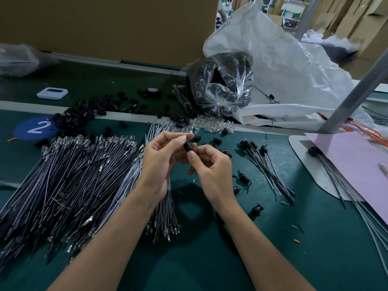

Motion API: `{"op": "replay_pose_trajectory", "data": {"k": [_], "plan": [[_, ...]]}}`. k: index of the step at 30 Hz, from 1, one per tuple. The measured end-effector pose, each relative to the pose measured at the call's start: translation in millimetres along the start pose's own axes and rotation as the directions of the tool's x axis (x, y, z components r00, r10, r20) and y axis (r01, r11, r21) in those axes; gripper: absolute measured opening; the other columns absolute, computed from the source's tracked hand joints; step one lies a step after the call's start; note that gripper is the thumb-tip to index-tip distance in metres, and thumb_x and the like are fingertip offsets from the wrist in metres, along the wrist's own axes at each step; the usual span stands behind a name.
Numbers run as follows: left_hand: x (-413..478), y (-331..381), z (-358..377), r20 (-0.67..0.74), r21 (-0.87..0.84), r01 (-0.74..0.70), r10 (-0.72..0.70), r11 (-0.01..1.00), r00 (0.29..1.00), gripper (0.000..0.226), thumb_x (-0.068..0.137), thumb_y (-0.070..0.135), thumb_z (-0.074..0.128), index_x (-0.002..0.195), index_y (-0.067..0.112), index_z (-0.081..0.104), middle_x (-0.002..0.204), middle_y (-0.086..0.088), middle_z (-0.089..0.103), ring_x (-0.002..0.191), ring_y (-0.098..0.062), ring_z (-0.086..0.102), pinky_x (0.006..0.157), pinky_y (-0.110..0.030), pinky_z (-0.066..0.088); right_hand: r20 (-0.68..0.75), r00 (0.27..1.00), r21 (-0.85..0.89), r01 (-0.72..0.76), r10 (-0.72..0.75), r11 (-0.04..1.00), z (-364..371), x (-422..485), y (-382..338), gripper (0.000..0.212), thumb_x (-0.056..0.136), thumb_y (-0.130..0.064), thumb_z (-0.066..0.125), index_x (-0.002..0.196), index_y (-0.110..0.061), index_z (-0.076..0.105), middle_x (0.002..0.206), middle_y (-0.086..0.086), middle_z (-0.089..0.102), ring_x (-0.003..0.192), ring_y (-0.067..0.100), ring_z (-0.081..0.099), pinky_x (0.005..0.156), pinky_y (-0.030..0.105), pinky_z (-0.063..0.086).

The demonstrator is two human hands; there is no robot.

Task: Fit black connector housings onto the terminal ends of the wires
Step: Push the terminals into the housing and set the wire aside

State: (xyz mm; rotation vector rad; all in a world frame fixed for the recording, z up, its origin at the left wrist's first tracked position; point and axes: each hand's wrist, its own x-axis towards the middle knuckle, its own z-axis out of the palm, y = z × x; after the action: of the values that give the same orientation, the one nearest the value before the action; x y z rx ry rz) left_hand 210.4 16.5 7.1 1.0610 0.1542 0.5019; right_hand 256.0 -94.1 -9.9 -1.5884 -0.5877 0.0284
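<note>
Pinching one black housing [187, 146] between both hands, just above the green desk [210, 248], about mid-view. The left hand [161, 156] has its grip on the upper end with thumb and forefinger. The right hand [212, 171] grips the lower end, thumb on top. Fingers cover the ends, so I can't tell if a wire is in it.

A thin bundle of wires [165, 217] runs under the left hand, and I can't tell whether that hand holds it. Left of the hands, a big heap of wires [73, 175] with metal ends lies fanned across the desk. To the right are a few loose housings [256, 209] and a small batch of fitted wires [266, 164] with black housings on.

Farther back there's a pile of black housings [79, 116] by a blue "2" sticker [36, 127] and some clear bits [205, 123]. Behind those, a clear bag of black parts [222, 85] sits against a big white sack [283, 70]. A pink sheet [357, 160] lies off to the right.
</note>
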Motion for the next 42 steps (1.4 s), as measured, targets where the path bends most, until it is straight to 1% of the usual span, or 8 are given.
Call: {"op": "replay_pose_trajectory", "data": {"k": [5, 11, 15, 19, 21, 27, 31, 42], "plan": [[0, -2, 1, 0.000, 0.016, 0.001, -0.001, 1.000, 1.000, 0.021, 0.092, -0.001, 0.056, 0.076, 0.012, 0.062, 0.097, -0.009, 0.075, 0.082, -0.022, 0.071, 0.066, -0.026, 0.057, -0.028, 0.999, -0.052, 0.035, -0.036, 0.998, -2, 1, 1, 0.007, 0.092, -0.006, 0.065, 0.093, -0.002, 0.071, 0.079, 0.007, 0.074, 0.071, 0.018, 0.072, 0.063, 0.034, 0.059], [0, -1, -1, 0.014, -0.011, -0.023, 0.023, 1.000, 1.000, 0.024, 0.091, -0.001, 0.056, 0.074, 0.015, 0.063, 0.096, -0.009, 0.074, 0.082, -0.023, 0.071, 0.064, -0.026, 0.055, 0.001, 1.000, -0.019, 0.024, -0.024, 1.000, -3, 3, 0, 0.007, 0.091, -0.004, 0.065, 0.094, -0.002, 0.072, 0.080, 0.007, 0.075, 0.072, 0.016, 0.072, 0.061, 0.025, 0.055], [0, -4, -1, 0.037, -0.044, -0.040, 0.042, 0.998, 0.998, 0.006, 0.085, 0.010, 0.064, 0.084, 0.014, 0.068, 0.098, -0.007, 0.074, 0.086, -0.019, 0.070, 0.068, -0.028, 0.056, 0.019, 0.999, 0.013, 0.043, -0.043, 0.999, -4, 6, -2, 0.009, 0.092, -0.004, 0.065, 0.092, -0.005, 0.073, 0.079, 0.005, 0.075, 0.073, 0.015, 0.073, 0.060, 0.023, 0.054], [3, -6, -1, 0.082, -0.002, 0.007, -0.007, 1.000, 0.997, 0.044, 0.072, 0.021, 0.074, 0.114, 0.013, 0.065, 0.108, -0.010, 0.074, 0.097, -0.022, 0.070, 0.085, -0.034, 0.058, -0.060, 0.996, 0.055, 0.069, -0.066, 0.996, -8, 7, -3, 0.010, 0.090, -0.005, 0.067, 0.086, -0.011, 0.073, 0.073, 0.003, 0.073, 0.065, 0.015, 0.069, 0.059, 0.024, 0.053], [2, -8, 1, 0.119, 0.074, 0.024, -0.032, 0.997, 0.992, 0.044, 0.068, 0.019, 0.076, 0.110, 0.009, 0.069, 0.104, -0.011, 0.075, 0.095, -0.020, 0.070, 0.087, -0.031, 0.057, -0.078, 0.995, 0.066, 0.062, -0.056, 0.996, -9, 8, -3, 0.014, 0.089, -0.003, 0.067, 0.084, -0.015, 0.072, 0.073, 0.002, 0.071, 0.060, 0.013, 0.064, 0.059, 0.024, 0.052], [-2, -11, 5, 0.077, 0.041, -0.039, 0.036, 0.998, 0.996, 0.027, 0.070, 0.018, 0.075, 0.096, 0.010, 0.076, 0.099, -0.012, 0.075, 0.093, -0.024, 0.071, 0.081, -0.031, 0.057, -0.049, 0.996, 0.071, 0.071, -0.068, 0.995, -8, 7, -4, 0.008, 0.089, -0.003, 0.068, 0.084, -0.008, 0.071, 0.069, 0.001, 0.068, 0.056, 0.009, 0.061, 0.058, 0.021, 0.051], [-4, -8, 8, 0.040, 0.041, -0.123, 0.122, 0.992, 0.992, 0.022, 0.071, 0.014, 0.074, 0.093, 0.014, 0.077, 0.092, -0.007, 0.077, 0.085, -0.015, 0.072, 0.071, -0.021, 0.056, -0.037, 0.995, 0.111, 0.101, -0.098, 0.989, -5, 5, -6, 0.006, 0.089, 0.000, 0.067, 0.083, 0.000, 0.069, 0.071, 0.004, 0.069, 0.059, 0.005, 0.063, 0.058, 0.018, 0.050], [-9, -1, 11, 0.042, -0.019, -0.182, 0.183, 0.983, 0.982, 0.020, 0.071, 0.012, 0.074, 0.091, 0.014, 0.077, 0.088, -0.007, 0.077, 0.078, -0.014, 0.073, 0.059, -0.019, 0.053, 0.015, 0.990, 0.178, 0.138, -0.142, 0.974, -1, 0, -8, 0.012, 0.090, -0.003, 0.066, 0.082, -0.011, 0.069, 0.071, -0.004, 0.069, 0.063, 0.010, 0.064, 0.061, 0.019, 0.051]]}}
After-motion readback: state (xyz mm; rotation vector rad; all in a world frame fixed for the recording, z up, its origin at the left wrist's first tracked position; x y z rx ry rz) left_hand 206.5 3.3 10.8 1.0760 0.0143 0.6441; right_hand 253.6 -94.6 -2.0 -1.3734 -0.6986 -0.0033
